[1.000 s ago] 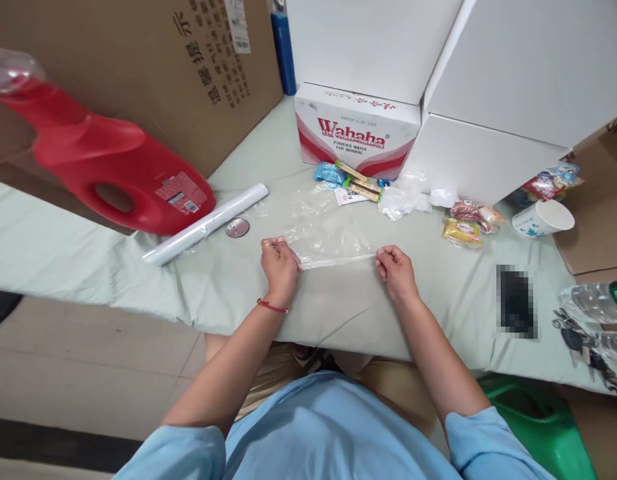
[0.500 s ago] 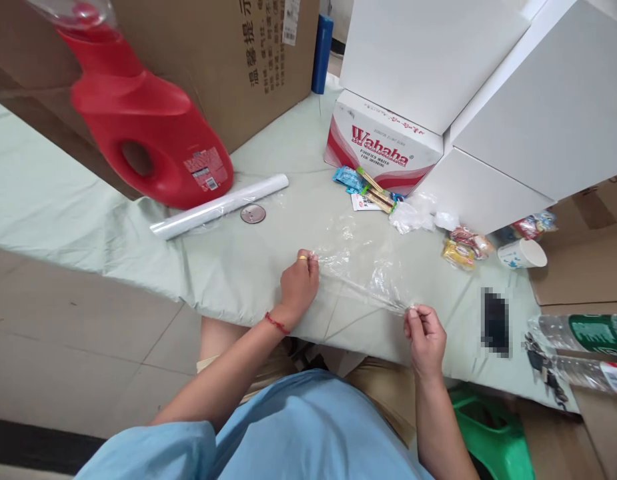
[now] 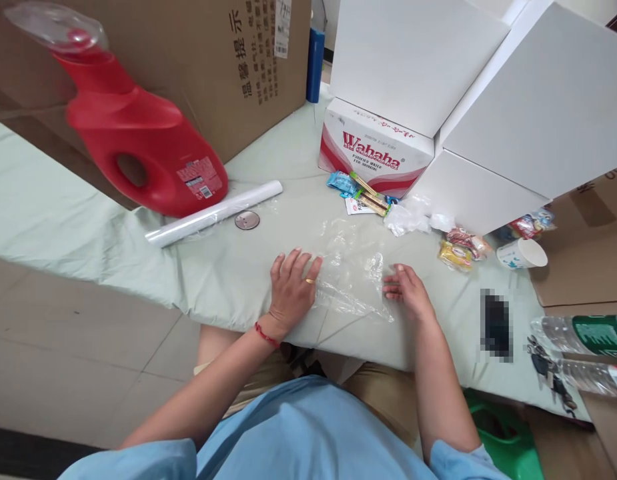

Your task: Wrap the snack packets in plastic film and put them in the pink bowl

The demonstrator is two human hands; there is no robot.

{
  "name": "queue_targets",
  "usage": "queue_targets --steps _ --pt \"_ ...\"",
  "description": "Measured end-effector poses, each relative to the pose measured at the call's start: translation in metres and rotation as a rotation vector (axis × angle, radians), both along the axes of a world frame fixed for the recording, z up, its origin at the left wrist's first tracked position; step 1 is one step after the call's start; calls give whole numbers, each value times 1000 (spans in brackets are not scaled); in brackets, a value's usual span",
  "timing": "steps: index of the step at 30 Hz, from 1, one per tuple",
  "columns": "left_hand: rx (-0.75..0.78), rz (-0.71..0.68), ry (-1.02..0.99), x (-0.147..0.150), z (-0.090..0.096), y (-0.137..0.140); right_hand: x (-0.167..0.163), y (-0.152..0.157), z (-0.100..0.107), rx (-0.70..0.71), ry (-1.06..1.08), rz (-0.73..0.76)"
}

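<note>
A thin clear plastic bag (image 3: 351, 273) lies crinkled on the pale green cloth in front of me. My left hand (image 3: 294, 283), with a ring and a red bracelet, rests at the bag's left edge, fingers spread and palm down. At the bag's right side, my right hand (image 3: 408, 290) is turned edgewise with its fingers apart, holding nothing. Whether its fingertips touch the plastic I cannot tell. Beyond my left hand are a round metallic disc (image 3: 247, 220) and a white plastic roll (image 3: 213, 213).
A red detergent jug (image 3: 153, 153) stands at the left before a large cardboard box (image 3: 188, 67). A Wahaba-style water carton (image 3: 375, 150), snack packets (image 3: 455, 255), a paper cup (image 3: 521, 254), keys (image 3: 551, 373) and plastic bottles (image 3: 593, 335) line the back and right. White boxes (image 3: 528, 100) rise behind.
Both hands have let go of the clear bag's near edge, which they were pinching and stretching. The fingers have opened, and my right hand has moved slightly up and left.
</note>
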State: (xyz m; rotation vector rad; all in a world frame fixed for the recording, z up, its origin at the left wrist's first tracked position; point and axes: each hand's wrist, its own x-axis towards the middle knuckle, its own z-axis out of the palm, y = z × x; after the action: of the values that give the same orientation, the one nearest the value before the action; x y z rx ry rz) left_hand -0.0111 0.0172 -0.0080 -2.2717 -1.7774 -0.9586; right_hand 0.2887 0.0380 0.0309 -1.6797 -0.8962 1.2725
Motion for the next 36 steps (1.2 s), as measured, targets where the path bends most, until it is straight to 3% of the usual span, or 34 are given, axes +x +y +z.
queue_targets --steps 4,8,11,15,18,21,25,27,29,31,33,36 --pt "-120 -172 118 3 1 2 -22 14 7 1 252 174" --pt "-297 -145 136 5 4 7 -17 19 5 228 287 -25" --pt "-383 -162 118 3 6 9 5 12 -4 374 114 -212" --pt "-447 -210 77 -4 7 10 40 -10 -17 355 -227 -340" --pt "-472 -218 45 -8 7 11 45 -29 -17 359 -469 -400" --pt "-482 -213 30 -8 7 12 23 -49 -8 468 -629 -222" --pt "-471 -193 70 -12 6 14 -18 -78 2 614 -723 494" --pt "-463 -168 83 -19 3 15 -24 -95 5 588 -674 807" --pt "-458 -159 75 -30 -1 17 -15 -112 8 522 -543 1007" --pt "-451 -171 44 -41 -3 20 2 -124 11 480 -426 1033" --pt "-408 -155 2 -50 2 22 18 -128 13 478 -424 862" --pt "-265 -59 -39 -50 24 27 28 -123 12 498 -544 557"
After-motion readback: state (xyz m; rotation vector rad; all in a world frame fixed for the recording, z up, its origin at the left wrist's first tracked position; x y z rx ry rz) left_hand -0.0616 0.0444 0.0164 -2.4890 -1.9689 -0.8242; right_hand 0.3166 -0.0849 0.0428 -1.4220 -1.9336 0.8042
